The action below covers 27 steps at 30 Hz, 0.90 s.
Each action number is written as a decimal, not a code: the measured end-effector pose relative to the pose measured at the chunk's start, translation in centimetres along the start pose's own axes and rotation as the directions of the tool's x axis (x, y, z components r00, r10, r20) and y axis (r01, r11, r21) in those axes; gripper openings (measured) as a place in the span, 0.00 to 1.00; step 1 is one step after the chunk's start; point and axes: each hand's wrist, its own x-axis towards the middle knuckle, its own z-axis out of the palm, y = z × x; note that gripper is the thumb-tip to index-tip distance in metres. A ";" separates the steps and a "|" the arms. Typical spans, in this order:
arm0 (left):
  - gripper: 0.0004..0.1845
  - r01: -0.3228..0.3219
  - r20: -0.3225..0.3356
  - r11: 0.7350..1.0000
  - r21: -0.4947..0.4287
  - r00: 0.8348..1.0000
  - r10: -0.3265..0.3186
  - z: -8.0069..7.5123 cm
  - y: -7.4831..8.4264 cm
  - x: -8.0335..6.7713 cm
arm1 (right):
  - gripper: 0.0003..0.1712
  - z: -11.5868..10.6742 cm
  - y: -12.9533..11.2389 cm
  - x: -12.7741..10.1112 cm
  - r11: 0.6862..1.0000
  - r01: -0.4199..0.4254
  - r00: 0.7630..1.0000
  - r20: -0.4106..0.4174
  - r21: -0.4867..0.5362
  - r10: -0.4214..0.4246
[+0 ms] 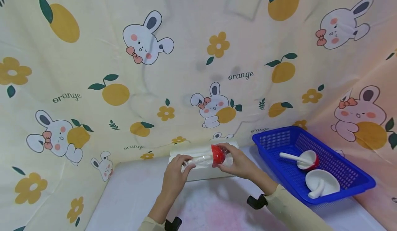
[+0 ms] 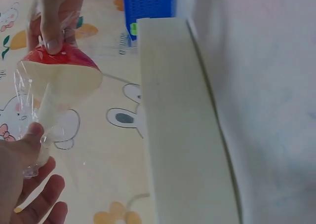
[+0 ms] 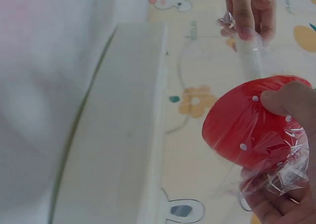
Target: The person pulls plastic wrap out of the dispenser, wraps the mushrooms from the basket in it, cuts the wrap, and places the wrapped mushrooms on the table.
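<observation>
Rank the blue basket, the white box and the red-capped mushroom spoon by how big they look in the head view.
1. Blue basket, clearly largest.
2. White box, partly hidden behind the hands.
3. Red-capped mushroom spoon, smallest, in clear wrap.

Both forearms reach toward the table's far edge. The left hand pinches with curled fingers; the right hand grips too, thumb pressed down.
</observation>
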 end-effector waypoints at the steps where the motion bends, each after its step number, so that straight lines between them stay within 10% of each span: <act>1: 0.16 0.010 -0.001 1.000 -0.012 1.000 -0.010 -0.1 0.1 0.2 | 0.44 -0.2 -0.1 0.2 1.000 0.007 1.000 -0.004 -0.006 -0.007; 27: 0.13 0.037 -0.080 0.994 -0.105 0.996 -0.046 -2.2 2.1 2.9 | 0.45 -2.6 -2.2 2.3 1.000 0.011 0.997 -0.077 0.027 -0.009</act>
